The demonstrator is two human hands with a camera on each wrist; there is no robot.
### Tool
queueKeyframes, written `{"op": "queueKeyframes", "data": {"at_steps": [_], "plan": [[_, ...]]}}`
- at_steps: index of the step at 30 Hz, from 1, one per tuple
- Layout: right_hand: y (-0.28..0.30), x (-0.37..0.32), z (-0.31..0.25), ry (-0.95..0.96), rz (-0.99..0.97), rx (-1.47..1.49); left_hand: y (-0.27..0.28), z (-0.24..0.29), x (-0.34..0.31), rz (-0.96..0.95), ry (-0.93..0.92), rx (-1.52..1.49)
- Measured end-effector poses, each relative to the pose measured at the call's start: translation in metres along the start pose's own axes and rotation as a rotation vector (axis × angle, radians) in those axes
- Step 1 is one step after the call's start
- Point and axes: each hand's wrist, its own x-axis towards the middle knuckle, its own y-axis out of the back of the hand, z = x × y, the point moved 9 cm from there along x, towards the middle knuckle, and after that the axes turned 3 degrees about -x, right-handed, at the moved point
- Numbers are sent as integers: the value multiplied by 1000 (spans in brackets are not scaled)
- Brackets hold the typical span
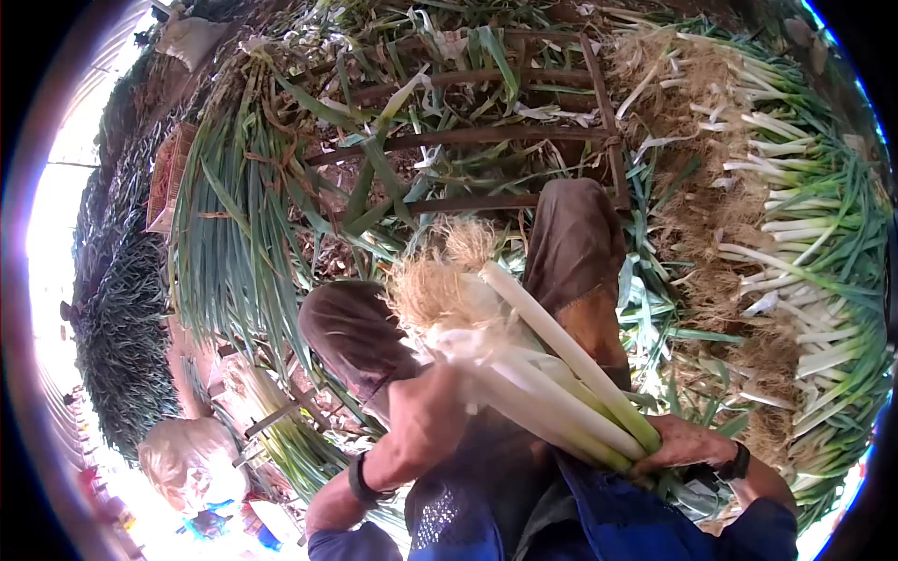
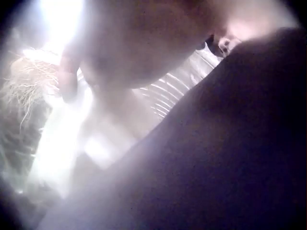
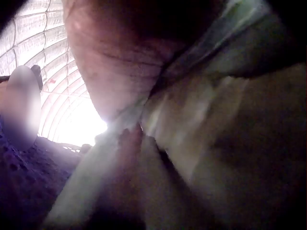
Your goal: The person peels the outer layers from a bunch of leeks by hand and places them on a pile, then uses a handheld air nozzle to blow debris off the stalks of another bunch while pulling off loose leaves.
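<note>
A bunch of leeks (image 1: 552, 383) lies slantwise over the person's lap, white shanks and tan roots (image 1: 426, 290) toward the knees. The right hand (image 1: 683, 443) grips the bunch at its green end, the thumb side over the stalks. In the right wrist view, pale stalks (image 3: 84, 187) run out below that hand. The left hand (image 1: 428, 402), blurred, holds the white part near the roots. A fingertip (image 2: 67, 86) lies against a bright white shank (image 2: 57, 143) in the left wrist view; the other fingers are mostly hidden.
Many leeks (image 1: 804, 234) lie in a long row on the right, roots inward. A wooden frame (image 1: 468, 138) rests on leaf litter ahead. Long green leaves (image 1: 243, 206) hang at the left, near an orange crate (image 1: 168, 178) and another leek bundle (image 1: 267, 402).
</note>
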Motion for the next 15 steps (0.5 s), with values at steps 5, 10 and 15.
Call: {"op": "queueKeyframes", "data": {"at_steps": [5, 10, 15], "plan": [[1, 6, -4, 52, 14, -36, 25, -18, 6, 75, 94, 51], [2, 7, 16, -6, -45, 70, 117, -90, 26, 492, 274, 231], [12, 7, 18, 15, -21, 144, 143, -145, 42, 280, 639, 17]]}}
